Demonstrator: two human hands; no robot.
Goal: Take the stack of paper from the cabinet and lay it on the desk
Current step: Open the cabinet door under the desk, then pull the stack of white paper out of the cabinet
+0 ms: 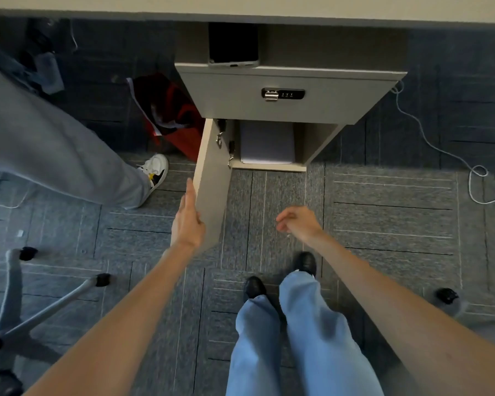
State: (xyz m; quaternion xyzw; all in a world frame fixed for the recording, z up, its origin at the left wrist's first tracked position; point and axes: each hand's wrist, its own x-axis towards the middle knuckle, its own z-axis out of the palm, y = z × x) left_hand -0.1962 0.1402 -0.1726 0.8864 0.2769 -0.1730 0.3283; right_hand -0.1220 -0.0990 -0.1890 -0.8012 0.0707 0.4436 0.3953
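Observation:
A low grey cabinet (320, 98) stands under the desk edge (240, 7) at the top of the view. Its lower door (212, 172) is swung open towards me. Inside the lower compartment lies the stack of white paper (266, 142), flat on the shelf. My left hand (187, 217) rests with flat fingers against the outer edge of the open door. My right hand (296, 221) hovers in front of the opening, fingers loosely curled and holding nothing, well short of the paper.
A phone (233, 44) lies on the cabinet top. A red bag (172, 110) sits left of the cabinet. Another person's grey-trousered leg and white shoe (155, 171) stand at left. A chair base (40, 304) is at lower left, a white cable (480, 172) at right.

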